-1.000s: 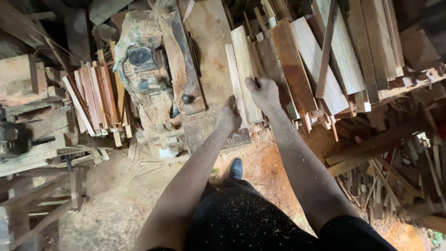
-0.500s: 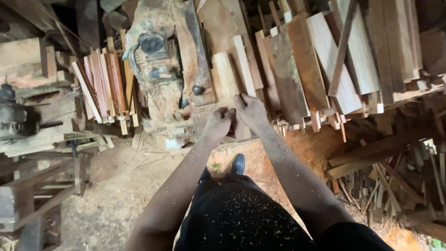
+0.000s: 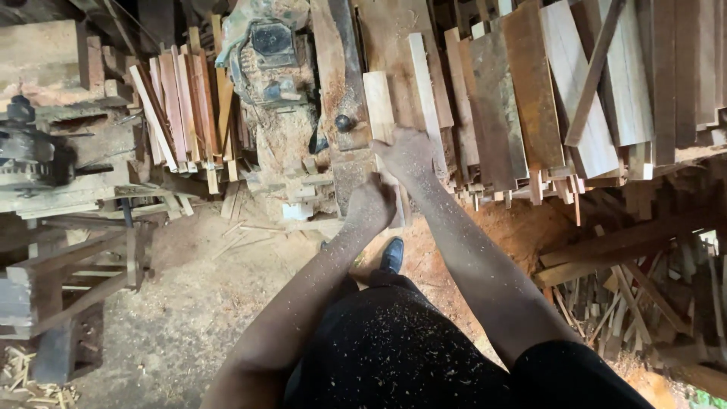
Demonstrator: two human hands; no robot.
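Both hands are gripping a pale board (image 3: 381, 113), left hand (image 3: 369, 203) near, right hand (image 3: 410, 154) farther, pressing it flat along the planer table (image 3: 344, 76).

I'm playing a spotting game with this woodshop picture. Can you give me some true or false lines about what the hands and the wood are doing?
1. Both hands are on one pale board. True: the right hand presses on top of the pale board and the left hand holds its near end.
2. The board lies on the sawdust floor. False: it lies on the dusty machine bench.
3. A stack of planks sits to the right of the hands. True.
4. The arms are clean. False: they are speckled with sawdust.
5. A shoe shows below the hands. True.
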